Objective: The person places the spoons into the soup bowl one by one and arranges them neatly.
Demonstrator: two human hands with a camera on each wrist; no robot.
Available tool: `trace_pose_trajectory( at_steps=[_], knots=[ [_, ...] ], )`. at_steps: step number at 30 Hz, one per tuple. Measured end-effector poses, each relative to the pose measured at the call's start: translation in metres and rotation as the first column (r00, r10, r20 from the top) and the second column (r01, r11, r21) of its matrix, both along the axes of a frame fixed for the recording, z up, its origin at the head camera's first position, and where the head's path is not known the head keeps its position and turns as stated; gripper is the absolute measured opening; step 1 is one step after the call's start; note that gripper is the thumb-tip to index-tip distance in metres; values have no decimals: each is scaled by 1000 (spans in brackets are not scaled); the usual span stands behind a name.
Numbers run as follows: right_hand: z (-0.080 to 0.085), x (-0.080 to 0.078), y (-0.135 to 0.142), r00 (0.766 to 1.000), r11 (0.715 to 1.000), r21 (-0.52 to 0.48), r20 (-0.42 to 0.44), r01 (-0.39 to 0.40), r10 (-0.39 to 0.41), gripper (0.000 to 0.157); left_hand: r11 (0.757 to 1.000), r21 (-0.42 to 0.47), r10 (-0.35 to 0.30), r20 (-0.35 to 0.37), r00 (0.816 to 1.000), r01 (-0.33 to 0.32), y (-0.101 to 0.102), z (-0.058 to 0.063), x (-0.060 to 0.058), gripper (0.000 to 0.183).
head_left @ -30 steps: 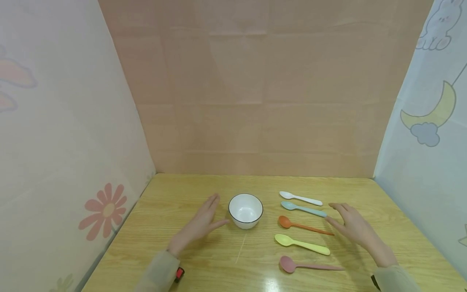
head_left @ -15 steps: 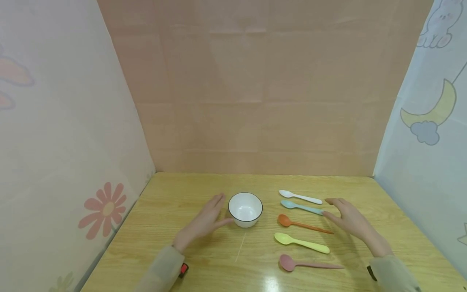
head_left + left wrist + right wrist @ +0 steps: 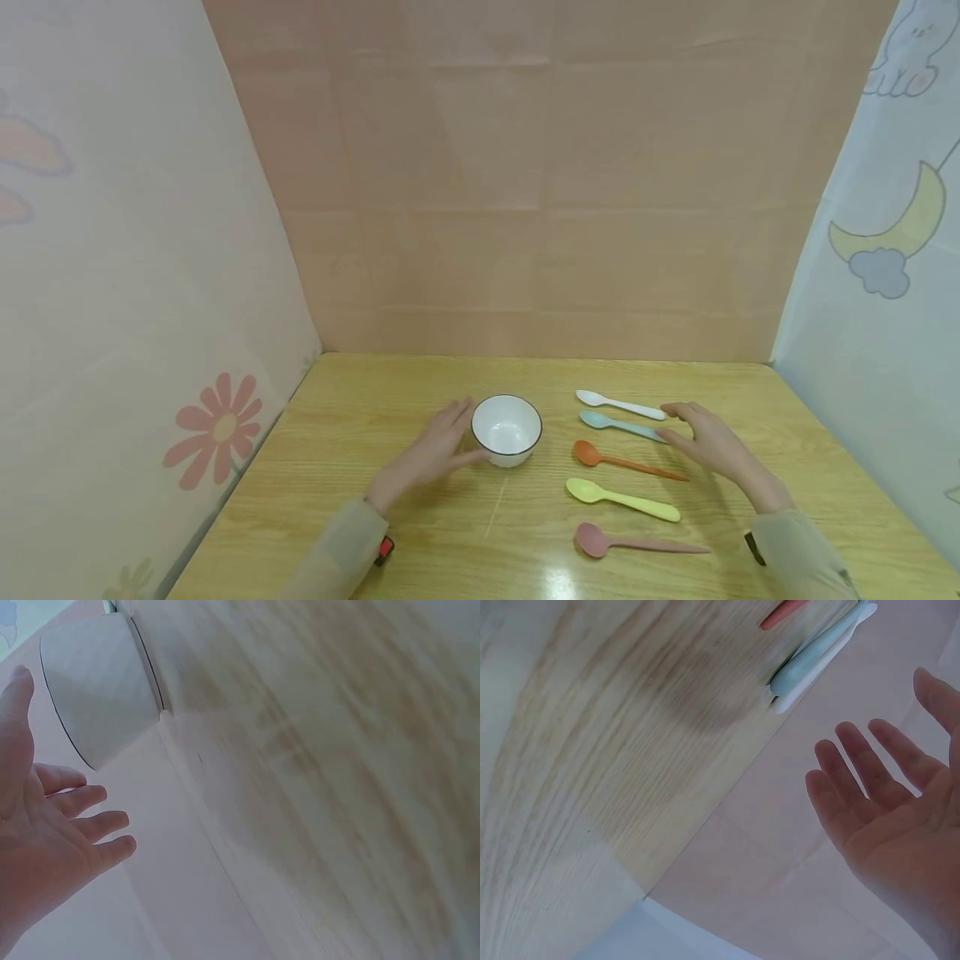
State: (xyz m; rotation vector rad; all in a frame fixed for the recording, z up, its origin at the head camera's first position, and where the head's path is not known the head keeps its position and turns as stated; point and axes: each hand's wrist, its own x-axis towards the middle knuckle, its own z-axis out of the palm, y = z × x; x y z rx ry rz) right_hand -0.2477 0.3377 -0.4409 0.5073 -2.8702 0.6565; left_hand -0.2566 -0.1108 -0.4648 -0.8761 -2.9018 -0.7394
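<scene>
A white bowl point(image 3: 506, 427) with a dark rim stands upright on the wooden table. My left hand point(image 3: 429, 450) is at its left side, fingers spread and thumb close to the wall; in the left wrist view the palm point(image 3: 45, 840) faces the bowl point(image 3: 101, 682) with nothing in it. Over the handle ends of the white spoon point(image 3: 622, 406) and light blue spoon point(image 3: 618, 425) hovers my right hand point(image 3: 712, 446). Its thumb overlaps the blue handle in the head view. The right wrist view shows that hand point(image 3: 900, 802) empty, fingers loosely extended.
Nearer me lie an orange spoon point(image 3: 630, 463), a yellow-green spoon point(image 3: 626, 502) and a pink spoon point(image 3: 637, 545), handles to the right. A brown backdrop point(image 3: 525, 183) rises behind the table point(image 3: 390, 379). Printed cloth walls point(image 3: 135, 275) stand at both sides.
My left hand has moved right, up to the bowl. My right hand has shifted left over the ends of the white and blue spoon handles. Bowl and spoons stay in place.
</scene>
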Motion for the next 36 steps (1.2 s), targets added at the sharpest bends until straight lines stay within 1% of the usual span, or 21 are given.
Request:
trace_pose_trajectory(
  at_steps=[4, 11, 14, 19, 26, 32, 36],
  knots=[
    [-2, -5, 0, 1000, 1000, -11, 13, -7, 7, 52, 1000, -28, -10, 4, 1000, 10, 1, 0, 1, 89],
    [-6, -12, 2, 999, 999, -40, 26, -33, 34, 53, 996, -80, -30, -39, 999, 27, 5, -2, -2, 86],
    [-8, -14, 3, 999, 998, -48, 35, -35, 37, 53, 995, -94, -26, -40, 999, 22, 6, -3, -2, 87],
    [-10, -17, 4, 999, 999, -35, 32, -27, 28, 54, 995, -97, -18, -36, 999, 14, 7, -2, -2, 87],
    [-10, -22, 4, 999, 999, -25, 27, -22, 23, 52, 996, -89, -4, -11, 1000, 2, 8, -2, -4, 87],
    [-9, -27, 3, 999, 1000, -18, 40, -22, 23, 52, 995, -101, -2, -18, 1000, 0, 9, -2, -6, 87],
    [-9, -33, 1, 998, 999, -21, 57, -36, 37, 52, 995, -100, -1, -19, 1000, -1, 9, -3, -7, 87]
  ],
)
